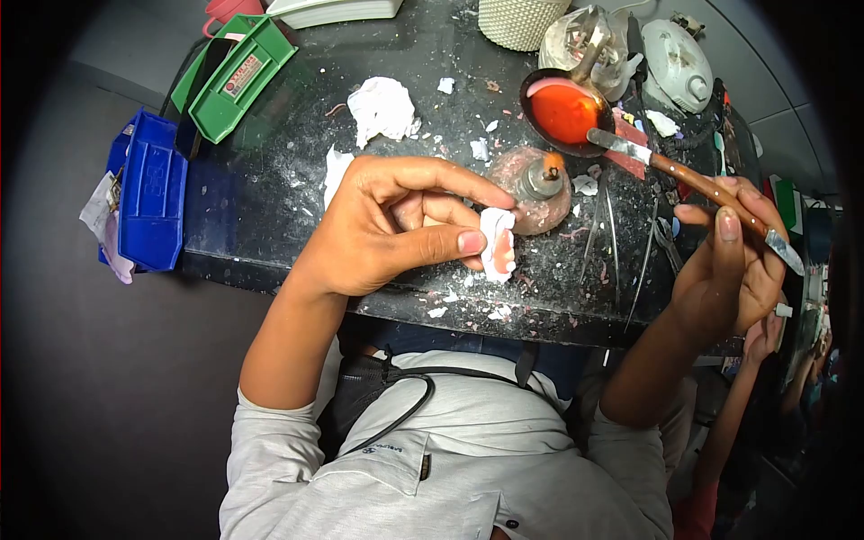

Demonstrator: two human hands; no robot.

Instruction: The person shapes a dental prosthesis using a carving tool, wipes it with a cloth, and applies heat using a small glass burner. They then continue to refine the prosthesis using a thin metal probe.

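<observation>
Between the thumb and fingers of my left hand (387,225) is a small dental cast (498,245), white plaster with pink wax and whitish teeth along one side. My right hand (733,261) grips a wax knife (711,191) by its brown riveted wooden handle. The knife's broad metal blade points left, its tip at the edge of a dark ladle (564,110) of melted red wax. Just behind the cast, a spirit burner (533,191) burns with a small orange flame. Part of its body is hidden by my left fingers.
Plaster lumps (382,110) and scraps litter the black table (270,180). Thin metal instruments (612,238) lie near its front right. A green bin (238,79) and a blue bin (153,193) stand left. Another person's arm (733,405) shows at lower right.
</observation>
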